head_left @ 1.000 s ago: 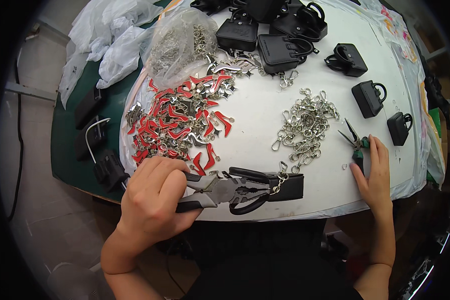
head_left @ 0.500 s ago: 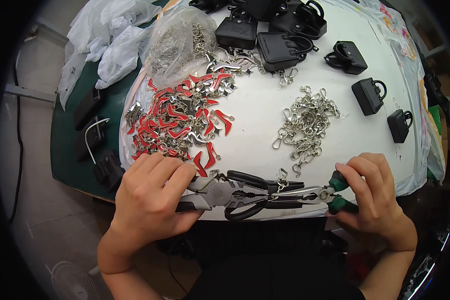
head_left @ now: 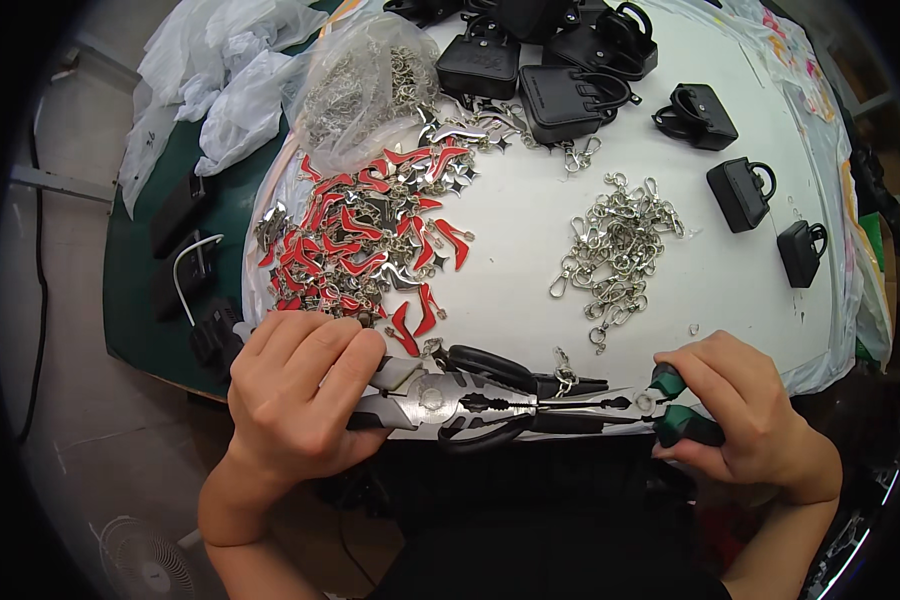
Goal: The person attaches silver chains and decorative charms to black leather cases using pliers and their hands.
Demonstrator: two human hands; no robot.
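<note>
1. Left hand is wrapped round the handles of the gray pliers; right hand has its fingers closed on the green-handled pliers, whose handles sit spread. That spread grip could roll if the two wrists twist unevenly.
2. The noses meet about tip to tip. Can't tell what, if anything, is pinched in there. If it's a tiny ring, a lopsided squeeze might ping it away.
3. The small black bag lies right under the tools, by the near edge of the table. A slipping tip could gouge it, and an elbow bump might send it off the edge.
4. Its black handles loop out near and far of the gray pliers, so yanking back left could snag one.
5. The clasp chain is just far of the noses; it could get caught too.
6. Farther out, the red shoe charms crowd the left knuckles, so a wide swing might scatter some. The clasp pile looks safe enough.
</note>
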